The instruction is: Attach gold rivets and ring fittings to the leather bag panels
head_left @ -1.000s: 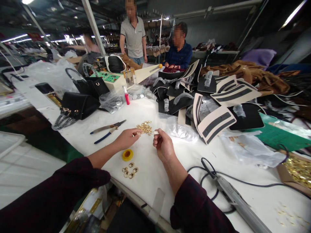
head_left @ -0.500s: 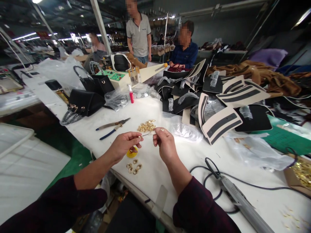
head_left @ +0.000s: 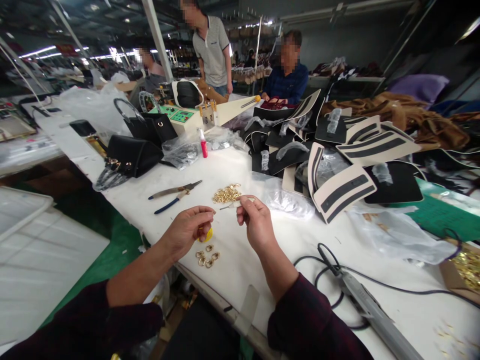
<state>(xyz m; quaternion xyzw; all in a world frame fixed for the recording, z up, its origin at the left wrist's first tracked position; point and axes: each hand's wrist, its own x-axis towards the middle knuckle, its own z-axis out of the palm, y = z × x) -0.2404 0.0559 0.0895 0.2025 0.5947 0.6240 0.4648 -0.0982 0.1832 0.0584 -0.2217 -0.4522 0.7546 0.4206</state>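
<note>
Sleeves (head_left: 318,320): Dark, plum-tinged cloth covers the worker's forearms at a crowded bench.
Corded tool (head_left: 369,310): Grey, long-bodied and smooth, it lies right of the arms, its dark cable looping over the white tabletop (head_left: 232,170).
Loose clasps (head_left: 207,256): Shiny gold-toned metal, rounded and ring-like, sit scattered near the bench's edge.
Yellow disc (head_left: 208,234): Bright and rounded, partly hidden behind the fingers.
Left hand (head_left: 191,227): Thumb and fingers pinch a small gold-coloured piece (head_left: 214,212), mostly covered, above the tabletop.
Right hand (head_left: 253,217): Fingers close around a slim white-handled tool (head_left: 234,204), its thin metal tip just beside the piece, apart from it.
Pliers (head_left: 174,196): Dark metal jaws slightly parted, one handle blue, the other worn brownish.
Gold pile (head_left: 226,193): Glinting fittings heaped behind the white-handled tool.
Cut panels (head_left: 343,192): Curved, cream-coloured, banded with black strips.
Handbag (head_left: 135,152): Smooth black, its handle wrapped in clear plastic.
Machine (head_left: 187,122): Cream casing, green control panel; I find its printing too small to read.
Co-workers (head_left: 287,82): One sits in dark blue; another stands in a pale striped polo.
</note>
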